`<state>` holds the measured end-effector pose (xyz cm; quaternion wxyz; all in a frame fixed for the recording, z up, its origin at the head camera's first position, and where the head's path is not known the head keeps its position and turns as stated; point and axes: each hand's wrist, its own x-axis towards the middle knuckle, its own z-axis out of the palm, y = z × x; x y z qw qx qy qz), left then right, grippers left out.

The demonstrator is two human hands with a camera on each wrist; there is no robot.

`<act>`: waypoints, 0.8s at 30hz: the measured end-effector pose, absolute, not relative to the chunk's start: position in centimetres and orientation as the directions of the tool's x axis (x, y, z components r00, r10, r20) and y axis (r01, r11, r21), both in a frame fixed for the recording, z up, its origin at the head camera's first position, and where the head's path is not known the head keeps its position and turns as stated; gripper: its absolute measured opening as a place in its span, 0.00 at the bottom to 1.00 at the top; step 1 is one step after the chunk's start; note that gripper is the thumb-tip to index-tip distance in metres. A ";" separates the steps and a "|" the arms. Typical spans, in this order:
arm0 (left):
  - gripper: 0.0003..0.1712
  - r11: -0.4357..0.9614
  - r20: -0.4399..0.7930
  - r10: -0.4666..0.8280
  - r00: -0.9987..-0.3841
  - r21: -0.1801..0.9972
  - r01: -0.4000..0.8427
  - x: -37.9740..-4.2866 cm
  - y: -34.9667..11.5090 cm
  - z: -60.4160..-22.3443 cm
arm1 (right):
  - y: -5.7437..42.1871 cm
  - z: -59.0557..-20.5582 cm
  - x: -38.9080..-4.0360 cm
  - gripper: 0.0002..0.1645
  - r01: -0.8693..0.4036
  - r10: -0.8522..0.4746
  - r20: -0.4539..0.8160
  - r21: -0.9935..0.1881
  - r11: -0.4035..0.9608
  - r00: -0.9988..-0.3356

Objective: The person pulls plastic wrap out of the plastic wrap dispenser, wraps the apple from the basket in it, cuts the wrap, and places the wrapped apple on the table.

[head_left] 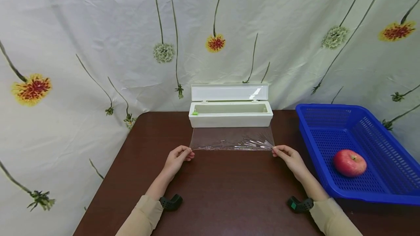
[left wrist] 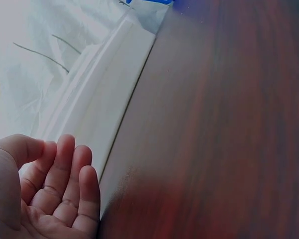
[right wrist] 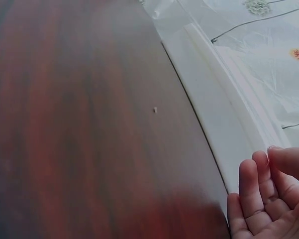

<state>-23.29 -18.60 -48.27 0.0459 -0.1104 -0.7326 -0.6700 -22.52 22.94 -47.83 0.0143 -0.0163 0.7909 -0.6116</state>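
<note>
A sheet of clear plastic wrap (head_left: 229,139) stretches toward me from a white dispenser box (head_left: 230,121). Its near edge is gathered into shiny creases, most strongly on the right. My left hand (head_left: 178,158) pinches the left corner between thumb and forefinger. At the right corner, my right hand (head_left: 290,160) pinches the wrap the same way. The box lid (head_left: 229,92) is raised at the back, and a small green piece (head_left: 195,113) shows at the box's left end. Both wrist views show thumb meeting forefinger, the other fingers loosely bent, beside the white box (left wrist: 107,89).
To the right stands a blue plastic basket (head_left: 310,148) with a red apple (head_left: 349,163) inside. The dark brown table (head_left: 229,196) runs back to a white flower-patterned cloth (head_left: 131,28) hanging behind the box. Each wrist wears a dark band (head_left: 171,203).
</note>
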 end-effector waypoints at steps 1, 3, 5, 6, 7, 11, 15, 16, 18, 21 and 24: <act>0.15 0.084 0.203 0.098 -0.974 0.974 0.211 -23.2 -18.6 -48.2 | 22.9 -47.8 -22.5 0.24 -0.009 -0.043 -0.002 -0.968 0.250 -0.999; 0.14 0.102 0.155 0.086 -0.984 0.981 0.164 -23.1 -18.6 -48.0 | 23.0 -47.9 -22.4 0.24 -0.016 -0.048 0.004 -0.966 0.257 -0.999; 0.14 0.119 0.114 0.080 -0.990 0.985 0.123 -23.0 -18.6 -47.9 | 23.1 -47.9 -22.3 0.24 -0.019 -0.053 0.006 -0.965 0.263 -0.999; 0.14 0.127 0.095 0.077 -0.993 0.986 0.104 -22.9 -18.6 -47.8 | 23.1 -47.9 -22.3 0.24 -0.020 -0.053 0.006 -0.963 0.267 -0.999; 0.14 0.132 0.082 0.076 -0.994 0.987 0.091 -22.9 -18.6 -47.7 | 23.1 -47.9 -22.3 0.24 -0.021 -0.053 0.006 -0.962 0.272 -0.999; 0.13 0.133 0.051 0.082 -0.995 0.989 0.062 -22.8 -18.6 -47.7 | 23.2 -47.9 -22.1 0.23 -0.016 -0.056 0.001 -0.960 0.278 -0.998; 0.12 0.132 0.048 0.094 -0.994 0.990 0.060 -22.1 -18.4 -46.5 | 23.3 -47.8 -21.9 0.23 -0.025 -0.061 0.008 -0.959 0.283 -0.998; 0.12 0.138 0.048 0.096 -0.994 0.989 0.061 -21.8 -18.2 -46.1 | 23.3 -47.8 -21.8 0.23 -0.028 -0.062 0.011 -0.958 0.285 -0.998; 0.12 0.145 0.049 0.101 -0.994 0.987 0.063 -21.3 -18.0 -45.2 | 23.3 -47.7 -21.7 0.23 -0.033 -0.065 0.014 -0.956 0.292 -0.998; 0.12 0.156 0.046 0.107 -0.993 0.986 0.062 -21.0 -18.0 -44.7 | 23.3 -47.7 -21.5 0.23 -0.033 -0.067 0.014 -0.953 0.302 -0.998; 0.13 0.164 0.042 0.111 -0.993 0.985 0.060 -20.8 -18.1 -44.7 | 23.3 -47.8 -21.4 0.22 -0.042 -0.073 0.020 -0.951 0.306 -0.997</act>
